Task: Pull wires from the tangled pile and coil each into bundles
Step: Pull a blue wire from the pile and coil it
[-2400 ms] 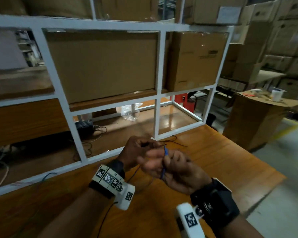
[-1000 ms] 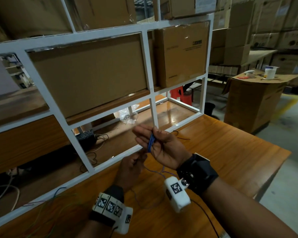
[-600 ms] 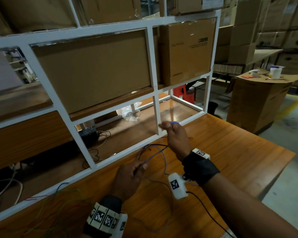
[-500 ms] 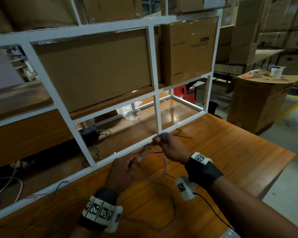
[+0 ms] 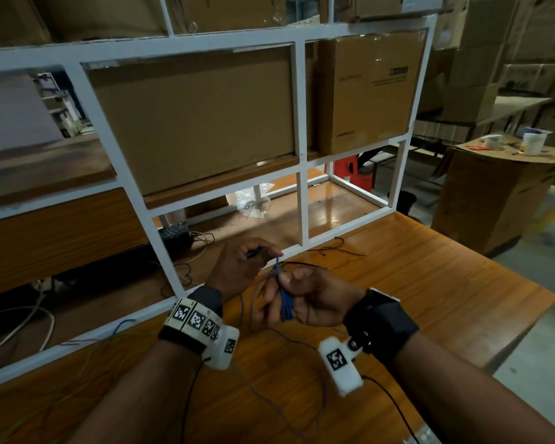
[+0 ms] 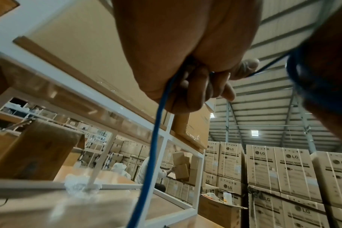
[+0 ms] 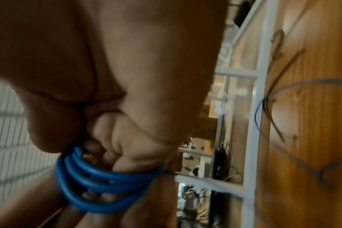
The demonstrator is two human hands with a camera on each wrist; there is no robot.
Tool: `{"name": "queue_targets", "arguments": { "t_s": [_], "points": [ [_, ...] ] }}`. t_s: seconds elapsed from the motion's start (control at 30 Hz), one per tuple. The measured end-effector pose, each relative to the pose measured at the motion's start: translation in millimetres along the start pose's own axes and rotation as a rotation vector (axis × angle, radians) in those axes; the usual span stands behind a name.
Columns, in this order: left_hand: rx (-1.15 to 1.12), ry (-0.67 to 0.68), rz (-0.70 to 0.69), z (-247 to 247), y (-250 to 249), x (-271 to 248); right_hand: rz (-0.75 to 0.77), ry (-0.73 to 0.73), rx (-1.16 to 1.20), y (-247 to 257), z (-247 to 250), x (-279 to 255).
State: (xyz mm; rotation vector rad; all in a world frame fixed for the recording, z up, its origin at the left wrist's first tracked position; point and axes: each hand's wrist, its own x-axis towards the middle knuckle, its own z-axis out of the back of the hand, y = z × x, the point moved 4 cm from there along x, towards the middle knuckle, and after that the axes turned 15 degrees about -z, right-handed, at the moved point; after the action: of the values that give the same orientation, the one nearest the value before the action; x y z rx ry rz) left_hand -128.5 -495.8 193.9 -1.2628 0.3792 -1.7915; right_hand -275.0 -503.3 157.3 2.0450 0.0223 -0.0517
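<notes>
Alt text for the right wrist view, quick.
Close-up of the right hand gripping a blue wire coil of several loops wound round its fingers. Beyond lie a wooden table and a white rack frame.

It was a warehouse: stacked cardboard boxes (image 6: 295, 172) marked as washing machines rose under a corrugated metal roof (image 6: 263, 108), beside a white metal rack (image 5: 298, 200)

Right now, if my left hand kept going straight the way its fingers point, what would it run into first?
Probably the white shelf frame: the left hand, pinching the blue wire, points forward and right toward its upright. Depth is unclear.
</notes>
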Motion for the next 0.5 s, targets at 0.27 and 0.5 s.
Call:
{"name": "queue_targets", "arguments": {
  "t_s": [0.27, 0.5],
  "points": [
    [-0.301, -0.079, 0.258, -38, 4, -32, 0.540, -0.195, 0.534, 60, 12, 3],
    [0.001, -0.049, 0.254, -30, 20, -71, 0.426, -1.065, -0.296, 52, 54, -21]
  ]
}}
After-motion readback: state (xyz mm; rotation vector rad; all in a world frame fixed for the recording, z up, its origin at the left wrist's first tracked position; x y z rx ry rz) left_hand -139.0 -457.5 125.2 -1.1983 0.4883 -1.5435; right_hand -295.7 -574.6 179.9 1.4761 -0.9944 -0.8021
